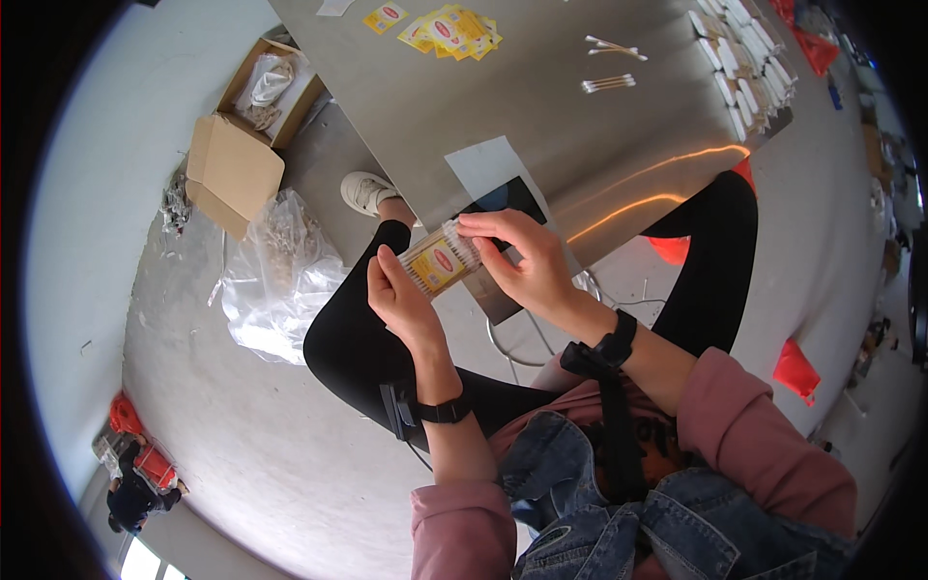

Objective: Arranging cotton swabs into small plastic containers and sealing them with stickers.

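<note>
A flat pack of cotton swabs [440,265] with a yellow label card is held up in front of the table's near edge. My left hand [402,302] is closed around its lower left side, thumb up along the edge. Above and to the right, my right hand [530,259] has its fingers bent onto the white swab tips at the pack's far end, pinching there. Part of the pack is hidden behind the fingers. Loose cotton swabs [608,84] lie on the table in two small groups. A pile of yellow label cards [450,31] lies further left.
The grey table [570,126] carries a white sheet [483,166] near its edge and stacked white-tipped bundles [742,72] at far right. On the floor at left are an opened cardboard box [232,169] and a clear plastic bag [275,280]. Another person [140,495] is at lower left.
</note>
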Tool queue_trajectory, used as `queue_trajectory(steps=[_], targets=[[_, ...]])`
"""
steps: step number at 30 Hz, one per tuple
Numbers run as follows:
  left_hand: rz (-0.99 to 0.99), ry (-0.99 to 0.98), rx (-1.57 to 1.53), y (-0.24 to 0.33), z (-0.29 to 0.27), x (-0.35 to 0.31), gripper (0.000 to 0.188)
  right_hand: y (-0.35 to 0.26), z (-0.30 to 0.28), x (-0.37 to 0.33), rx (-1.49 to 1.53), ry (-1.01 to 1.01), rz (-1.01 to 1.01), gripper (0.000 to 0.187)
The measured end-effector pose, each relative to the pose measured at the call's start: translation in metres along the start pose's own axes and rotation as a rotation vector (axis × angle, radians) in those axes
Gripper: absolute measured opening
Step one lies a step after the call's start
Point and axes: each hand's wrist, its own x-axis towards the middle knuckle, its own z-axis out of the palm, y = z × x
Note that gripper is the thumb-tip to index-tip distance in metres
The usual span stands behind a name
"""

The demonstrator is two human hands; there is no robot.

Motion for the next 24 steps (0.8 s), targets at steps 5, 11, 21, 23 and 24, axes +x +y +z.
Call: queue_trajectory(steps=[5, 11, 21, 23, 24], targets=[[-0.012, 0.003, -0.018, 0.0019, 0.0009, -0.0013, 0.047, -0.005, 0.0003, 0.0028, 0.04, 0.035, 0.018, 0.033], [-0.028, 0.012, -0.057, -0.0003, 0.0015, -0.0013, 0.045, -0.0024, -0.0019, 0.001, -0.01, -0.032, -0.003, 0.036], [-0.014, 0.003, -0.044, 0.0022, 0.0034, -0.0024, 0.046, 0.0018, 0.0007, -0.0054, -0.034, -0.063, -0.023, 0.042], [-0.014, 0.0, -0.04, 0.001, 0.0048, -0.0017, 0.046, 0.0015, -0.0008, -0.0025, 0.008, -0.018, -0.042, 0.045], [-0.018, 0.002, -0.039, 0.0011, 0.0043, -0.0013, 0.045, -0.0008, -0.0018, -0.0009, 0.008, -0.018, -0.043, 0.045]])
